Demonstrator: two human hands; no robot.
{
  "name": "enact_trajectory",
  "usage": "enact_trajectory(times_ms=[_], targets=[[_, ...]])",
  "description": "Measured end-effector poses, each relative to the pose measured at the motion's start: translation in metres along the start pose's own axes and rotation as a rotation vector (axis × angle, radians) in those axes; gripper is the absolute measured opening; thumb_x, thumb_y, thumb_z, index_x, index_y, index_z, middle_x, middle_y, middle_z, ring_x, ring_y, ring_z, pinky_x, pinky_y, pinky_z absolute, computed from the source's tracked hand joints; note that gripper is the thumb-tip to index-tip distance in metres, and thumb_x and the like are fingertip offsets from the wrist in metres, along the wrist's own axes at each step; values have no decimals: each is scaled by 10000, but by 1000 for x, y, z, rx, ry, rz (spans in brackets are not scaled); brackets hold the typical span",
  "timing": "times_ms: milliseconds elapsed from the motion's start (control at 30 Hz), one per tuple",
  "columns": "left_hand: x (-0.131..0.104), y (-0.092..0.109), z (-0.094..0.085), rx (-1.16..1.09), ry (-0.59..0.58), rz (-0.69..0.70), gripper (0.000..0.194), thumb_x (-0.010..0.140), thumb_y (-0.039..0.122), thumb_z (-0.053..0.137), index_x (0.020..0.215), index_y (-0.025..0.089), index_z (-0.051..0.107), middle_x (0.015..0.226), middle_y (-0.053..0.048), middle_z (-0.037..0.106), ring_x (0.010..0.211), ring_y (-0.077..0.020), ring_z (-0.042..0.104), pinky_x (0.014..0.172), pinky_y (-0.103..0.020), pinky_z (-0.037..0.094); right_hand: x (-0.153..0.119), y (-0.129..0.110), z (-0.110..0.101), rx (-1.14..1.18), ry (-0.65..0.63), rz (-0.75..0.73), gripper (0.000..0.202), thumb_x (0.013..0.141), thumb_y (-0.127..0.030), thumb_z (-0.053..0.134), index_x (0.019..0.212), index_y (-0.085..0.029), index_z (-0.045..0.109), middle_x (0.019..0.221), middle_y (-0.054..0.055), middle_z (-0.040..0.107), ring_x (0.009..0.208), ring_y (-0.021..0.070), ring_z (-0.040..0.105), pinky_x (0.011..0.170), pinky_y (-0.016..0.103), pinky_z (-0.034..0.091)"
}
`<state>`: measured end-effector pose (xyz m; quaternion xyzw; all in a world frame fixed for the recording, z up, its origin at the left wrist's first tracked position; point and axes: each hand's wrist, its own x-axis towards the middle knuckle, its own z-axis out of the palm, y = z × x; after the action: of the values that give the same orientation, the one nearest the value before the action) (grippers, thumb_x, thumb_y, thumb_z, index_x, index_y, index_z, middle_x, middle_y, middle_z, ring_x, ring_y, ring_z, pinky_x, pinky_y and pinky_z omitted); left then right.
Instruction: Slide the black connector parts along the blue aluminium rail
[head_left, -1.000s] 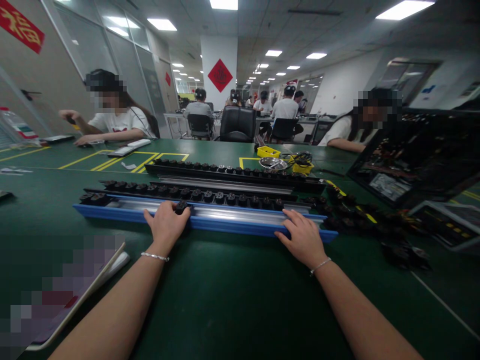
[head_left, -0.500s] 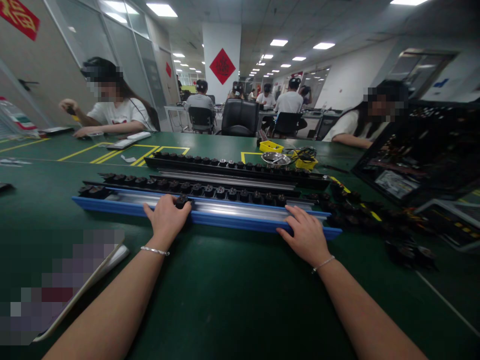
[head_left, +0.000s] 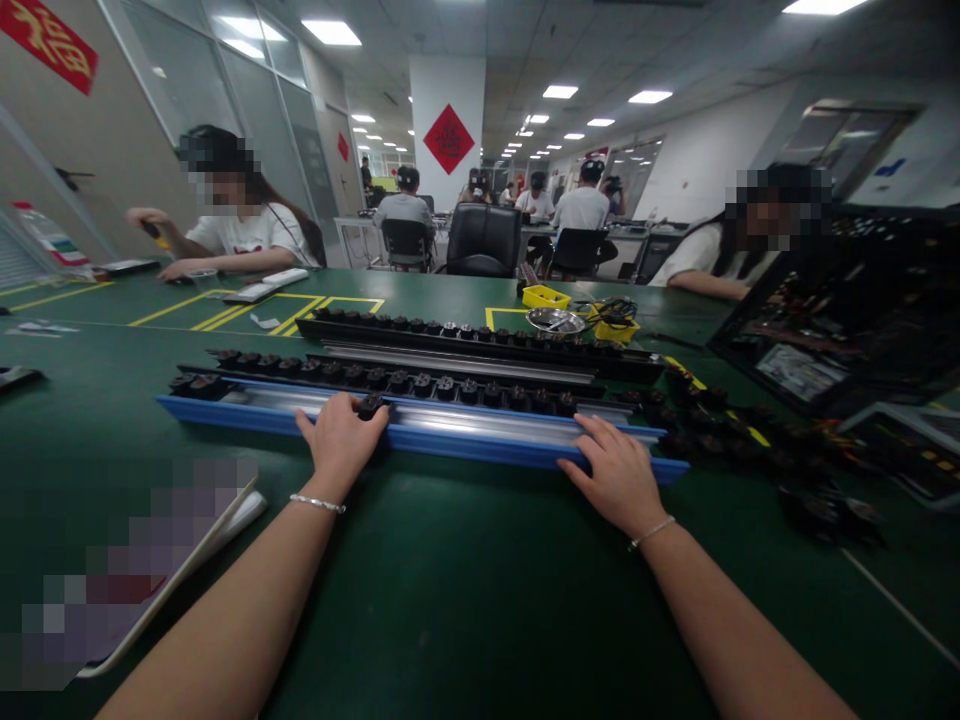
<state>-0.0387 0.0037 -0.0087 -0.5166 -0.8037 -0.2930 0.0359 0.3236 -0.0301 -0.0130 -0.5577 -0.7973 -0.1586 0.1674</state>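
Observation:
A long blue channel rail (head_left: 480,441) with a silvery inner face lies across the table in front of me. My left hand (head_left: 341,436) is closed on a black socket module (head_left: 370,405), which sits in the channel left of its middle. Two more black modules (head_left: 196,384) are at the rail's left end. Near the right end my right hand (head_left: 613,468) grips the rail, fingers over the far edge and thumb at the near side. Just behind the rail runs a row of similar black modules (head_left: 423,386).
Farther back lie a black strip with modules (head_left: 450,332) and a bare metal rail (head_left: 457,362). Loose modules (head_left: 829,512), a black open case (head_left: 832,310), a metal dish (head_left: 555,320) and yellow trays (head_left: 545,297) are rightward. A pixelated flat item (head_left: 150,580) lies front left. Co-workers sit opposite.
The whole view has shifted slightly to the right and down. Both hands keep their places on the rail and the module. The co-worker at left has moved a hand a little.

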Motion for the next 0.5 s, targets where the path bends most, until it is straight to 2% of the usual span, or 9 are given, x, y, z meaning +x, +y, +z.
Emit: enact_trajectory(times_ms=[500], targets=[[-2, 4, 0, 26, 18, 39, 375, 705, 545, 489, 827, 197, 562, 925, -95, 656, 961, -292, 576, 1056, -548, 101, 1, -2, -1, 2, 2, 11, 250, 816, -440, 495, 852, -217, 605, 1304, 76, 507, 1209, 276, 419, 903, 448, 349]])
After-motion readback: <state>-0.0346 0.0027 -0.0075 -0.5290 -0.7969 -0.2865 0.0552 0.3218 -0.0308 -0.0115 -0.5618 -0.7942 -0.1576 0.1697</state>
